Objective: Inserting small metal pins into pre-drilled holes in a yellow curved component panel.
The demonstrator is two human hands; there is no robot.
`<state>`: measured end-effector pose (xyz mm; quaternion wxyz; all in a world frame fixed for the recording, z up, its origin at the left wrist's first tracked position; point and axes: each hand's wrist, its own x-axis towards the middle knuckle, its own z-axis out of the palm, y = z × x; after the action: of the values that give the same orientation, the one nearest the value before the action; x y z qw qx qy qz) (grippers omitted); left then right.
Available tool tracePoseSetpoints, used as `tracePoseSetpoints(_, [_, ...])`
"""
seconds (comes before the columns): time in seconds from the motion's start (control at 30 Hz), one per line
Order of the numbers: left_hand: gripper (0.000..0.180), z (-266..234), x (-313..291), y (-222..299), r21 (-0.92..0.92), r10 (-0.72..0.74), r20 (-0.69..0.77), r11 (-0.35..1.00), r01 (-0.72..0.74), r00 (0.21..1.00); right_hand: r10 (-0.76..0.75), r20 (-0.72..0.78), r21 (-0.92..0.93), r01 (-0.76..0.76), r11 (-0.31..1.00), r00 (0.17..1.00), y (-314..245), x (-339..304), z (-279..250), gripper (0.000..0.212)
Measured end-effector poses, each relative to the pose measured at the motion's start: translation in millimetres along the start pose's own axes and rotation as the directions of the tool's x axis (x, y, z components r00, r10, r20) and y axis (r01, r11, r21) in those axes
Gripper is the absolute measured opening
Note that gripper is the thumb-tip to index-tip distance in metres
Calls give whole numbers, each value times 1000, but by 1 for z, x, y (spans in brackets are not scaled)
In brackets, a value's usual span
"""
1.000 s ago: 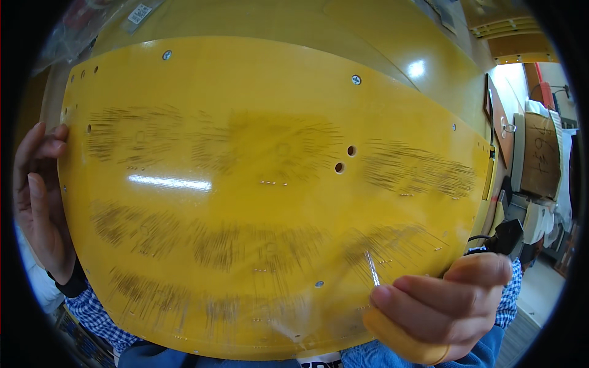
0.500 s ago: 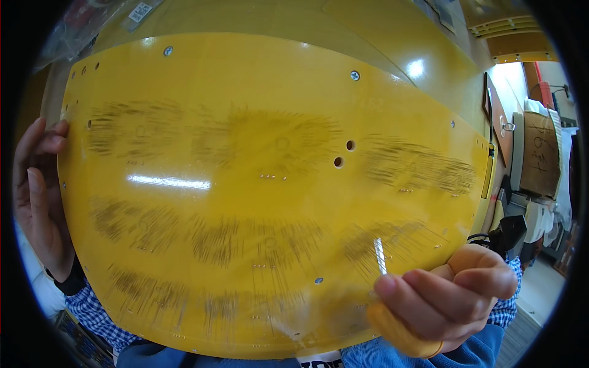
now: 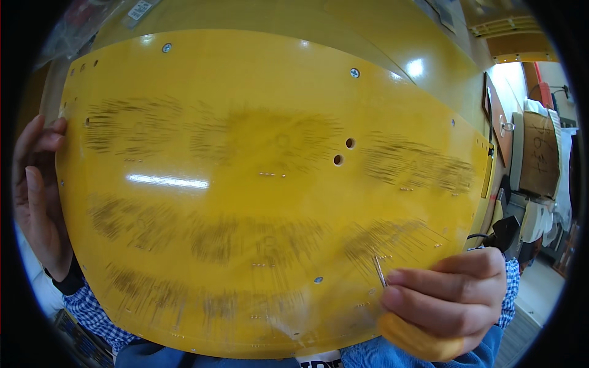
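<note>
A large yellow plate (image 3: 257,196) fills the middle, tilted before me. Patches of fine dark pins (image 3: 227,242) stand out on it, with short rows of tiny copper-coloured dots beside them. My left hand (image 3: 40,196) is at the plate's left edge, fingertips against the rim. In my right hand (image 3: 451,294), low at the right, thumb and forefinger pinch a thin metal strip (image 3: 380,270). The strip's upper end is over the lower right pin patch; whether it touches the plate I cannot tell. A yellow covering (image 3: 417,337) wraps the right hand's lower fingers.
Behind the plate lies a larger yellow surface (image 3: 245,24). Clear plastic wrapping (image 3: 73,34) is at the far left. On the right are a black object with a cable (image 3: 506,233) and a cardboard box (image 3: 537,150). Two round holes (image 3: 343,152) pierce the plate.
My right hand has turned, so its back and curled fingers show more. The strip has gone from broad side to thin edge, its tip slightly lower. The left hand keeps its place.
</note>
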<state>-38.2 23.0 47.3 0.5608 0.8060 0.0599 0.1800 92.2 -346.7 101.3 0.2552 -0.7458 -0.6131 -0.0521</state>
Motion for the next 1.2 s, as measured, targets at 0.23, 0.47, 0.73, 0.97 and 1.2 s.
tracePoseSetpoints(0.23, [39,-5,8,17,45,22,34,999,-23,999,-217,-42,-239,201,950,975,4,0,-1,11])
tracePoseSetpoints(0.47, [40,-6,5,13,55,22,45,998,-24,999,-112,-6,150,112,982,994,2,4,-17,20])
tracePoseSetpoints(0.73, [40,-4,9,20,102,1,36,995,-4,999,147,168,170,-175,970,975,1,9,-25,6])
tracePoseSetpoints(0.97, [39,0,5,7,18,4,-2,1000,-4,1000,-171,69,-170,180,969,983,-1,-2,-9,10])
tracePoseSetpoints(1.2, [39,-5,6,19,67,8,16,998,-9,1000,-33,-35,-303,21,953,999,-9,1,-5,9])
